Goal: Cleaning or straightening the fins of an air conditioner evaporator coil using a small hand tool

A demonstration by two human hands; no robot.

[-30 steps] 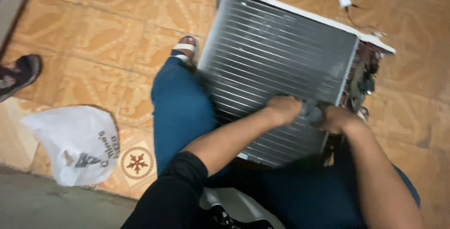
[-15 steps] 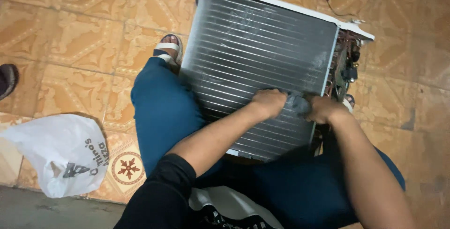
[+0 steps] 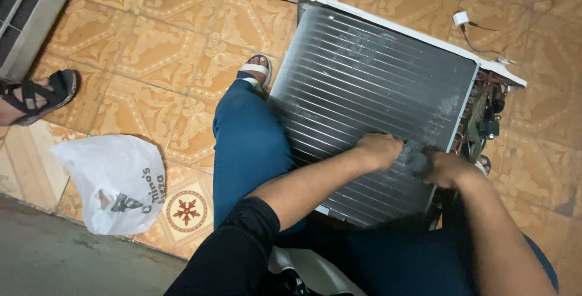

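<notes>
Both hands, left hand [image 3: 379,149] and right hand [image 3: 445,167], clamped together on a grey rag [image 3: 415,158] against the finned coil [image 3: 370,90] at five o'clock (propped between the knees). Risked bending thin fins through hard rubbing. Crumpled white plastic bag [image 3: 115,181] at eight o'clock, dark print.

Patterned orange floor tiles [image 3: 151,41], grey concrete edge [image 3: 54,259].

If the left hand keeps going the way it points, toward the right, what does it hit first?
The dark grey cloth bunched against its knuckles; the left hand already seems to touch it. Just beyond is the right hand, over the finned coil.
</notes>
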